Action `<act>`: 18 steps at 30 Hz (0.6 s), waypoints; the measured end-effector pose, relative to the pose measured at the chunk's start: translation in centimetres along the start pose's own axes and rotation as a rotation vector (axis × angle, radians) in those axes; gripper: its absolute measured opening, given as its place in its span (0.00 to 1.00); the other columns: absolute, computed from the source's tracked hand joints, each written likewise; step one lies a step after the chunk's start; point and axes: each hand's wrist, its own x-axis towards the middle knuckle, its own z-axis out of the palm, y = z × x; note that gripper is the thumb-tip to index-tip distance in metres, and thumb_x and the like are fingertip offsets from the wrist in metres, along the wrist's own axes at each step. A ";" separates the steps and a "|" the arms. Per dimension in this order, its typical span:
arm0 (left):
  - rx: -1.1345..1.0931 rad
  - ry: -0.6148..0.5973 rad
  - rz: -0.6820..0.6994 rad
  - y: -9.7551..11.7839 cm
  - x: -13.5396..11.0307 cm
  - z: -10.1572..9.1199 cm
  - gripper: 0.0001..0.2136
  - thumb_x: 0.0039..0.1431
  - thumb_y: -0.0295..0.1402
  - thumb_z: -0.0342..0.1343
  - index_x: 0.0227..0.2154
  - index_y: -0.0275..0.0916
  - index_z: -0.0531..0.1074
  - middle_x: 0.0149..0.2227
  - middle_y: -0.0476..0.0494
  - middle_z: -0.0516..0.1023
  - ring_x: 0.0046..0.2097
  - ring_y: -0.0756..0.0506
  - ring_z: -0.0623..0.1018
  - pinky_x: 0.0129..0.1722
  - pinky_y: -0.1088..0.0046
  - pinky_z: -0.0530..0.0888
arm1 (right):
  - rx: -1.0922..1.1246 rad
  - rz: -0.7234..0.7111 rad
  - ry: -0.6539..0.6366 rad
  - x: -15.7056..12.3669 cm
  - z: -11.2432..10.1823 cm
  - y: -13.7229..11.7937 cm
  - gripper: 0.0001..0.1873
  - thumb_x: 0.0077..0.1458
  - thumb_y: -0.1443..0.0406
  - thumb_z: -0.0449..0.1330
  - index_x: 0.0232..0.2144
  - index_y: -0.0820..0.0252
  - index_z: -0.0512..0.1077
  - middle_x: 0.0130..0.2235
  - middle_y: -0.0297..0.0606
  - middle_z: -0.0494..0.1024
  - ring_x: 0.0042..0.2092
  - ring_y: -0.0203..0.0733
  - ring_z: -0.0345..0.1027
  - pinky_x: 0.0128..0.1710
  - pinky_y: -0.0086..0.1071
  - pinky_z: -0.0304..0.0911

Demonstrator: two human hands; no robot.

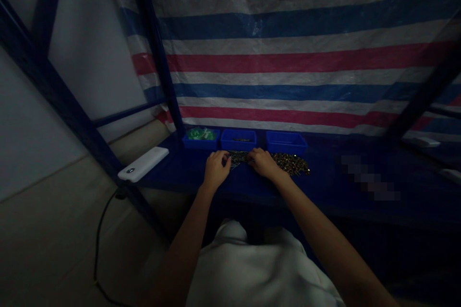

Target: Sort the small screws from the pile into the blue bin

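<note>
Between my two hands lies a heap of thin, dark metal pieces (238, 157), long and narrow like screws or pins. My left hand (217, 169) is at the heap's left end, its fingers curled in toward the thumb. At the right end my right hand (264, 162) reaches in with bent fingers and its fingertips on the pieces. Whatever either hand pinches is too small and dark to make out. Close to the right hand's outer side spreads a pile of small brass-coloured metal parts (293, 164).
Behind the heaps stand a blue tray with green plastic bits (201, 144), a blue tray with some thin pieces (238, 146) and another blue tray (286, 148). A white power bank (144, 165) with a cable lies on the blue table (320, 187) at left. Blue posts (154, 43) flank a striped sheet.
</note>
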 end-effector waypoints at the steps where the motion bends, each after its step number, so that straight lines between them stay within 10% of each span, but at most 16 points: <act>1: 0.024 -0.026 0.029 0.2 -0.2 -0.1 0.09 0.55 0.34 0.49 0.38 0.39 0.69 0.35 0.43 0.73 0.39 0.44 0.70 0.41 0.67 0.65 | -0.003 -0.011 -0.007 0.1 0.1 0.1 0.07 0.53 0.69 0.55 0.36 0.59 0.70 0.41 0.42 0.71 0.45 0.45 0.62 0.41 0.34 0.55; 18: 0.219 -0.288 0.006 0.3 -0.2 0.3 0.26 0.54 0.49 0.46 0.52 0.40 0.59 0.58 0.34 0.58 0.56 0.36 0.59 0.48 0.55 0.60 | -0.049 -0.116 -0.070 1.3 0.8 0.9 0.10 0.55 0.73 0.47 0.35 0.63 0.68 0.40 0.47 0.71 0.42 0.44 0.63 0.38 0.33 0.55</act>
